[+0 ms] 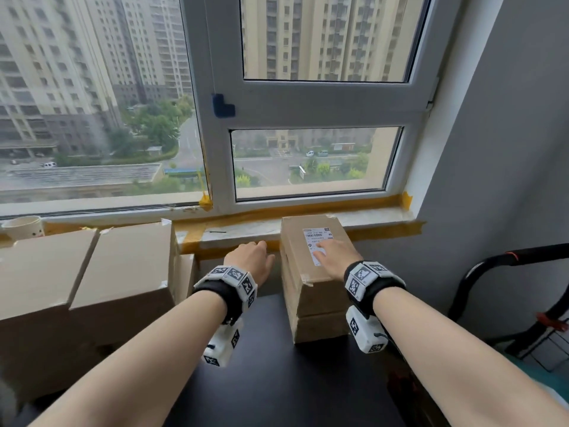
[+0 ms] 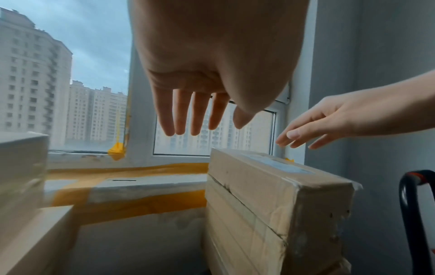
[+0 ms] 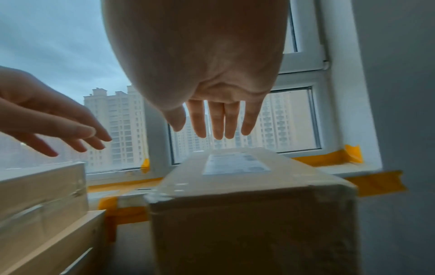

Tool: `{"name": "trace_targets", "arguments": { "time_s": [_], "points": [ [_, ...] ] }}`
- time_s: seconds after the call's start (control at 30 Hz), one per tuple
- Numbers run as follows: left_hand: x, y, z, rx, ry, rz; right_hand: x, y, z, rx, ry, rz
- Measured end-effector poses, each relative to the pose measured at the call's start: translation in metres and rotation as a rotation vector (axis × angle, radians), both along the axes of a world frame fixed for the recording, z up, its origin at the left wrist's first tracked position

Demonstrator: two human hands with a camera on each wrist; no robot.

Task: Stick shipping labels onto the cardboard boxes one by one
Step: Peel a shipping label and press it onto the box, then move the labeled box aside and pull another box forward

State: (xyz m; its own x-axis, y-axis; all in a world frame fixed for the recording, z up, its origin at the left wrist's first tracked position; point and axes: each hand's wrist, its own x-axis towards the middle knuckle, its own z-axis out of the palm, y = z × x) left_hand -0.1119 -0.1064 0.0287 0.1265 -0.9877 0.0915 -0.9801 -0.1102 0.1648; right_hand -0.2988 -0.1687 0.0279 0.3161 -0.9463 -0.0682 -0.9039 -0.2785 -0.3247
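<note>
A white shipping label (image 1: 318, 245) with a barcode lies flat on top of the upper of two stacked cardboard boxes (image 1: 311, 285) on the dark desk (image 1: 277, 380), against the windowsill. Two bigger boxes (image 1: 92, 272) stand left. Right hand (image 1: 334, 257) hovers over the label, grip wide; left hand (image 1: 251, 260) hangs beside the stack, grip wide, empty.

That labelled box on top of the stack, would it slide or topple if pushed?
The labelled box probably slides rather than tips: it lies flat on the box below. Its taped cardboard looks stiff. Weight cannot be judged.
</note>
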Motion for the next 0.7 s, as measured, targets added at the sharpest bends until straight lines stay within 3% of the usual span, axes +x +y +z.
{"name": "trace_targets", "arguments": {
  "time_s": [0.7],
  "points": [
    [0.207,0.146,-0.012,-0.142,0.165,0.285,0.230,0.116,-0.006,0.005,-0.096,0.308]
  ]
}}
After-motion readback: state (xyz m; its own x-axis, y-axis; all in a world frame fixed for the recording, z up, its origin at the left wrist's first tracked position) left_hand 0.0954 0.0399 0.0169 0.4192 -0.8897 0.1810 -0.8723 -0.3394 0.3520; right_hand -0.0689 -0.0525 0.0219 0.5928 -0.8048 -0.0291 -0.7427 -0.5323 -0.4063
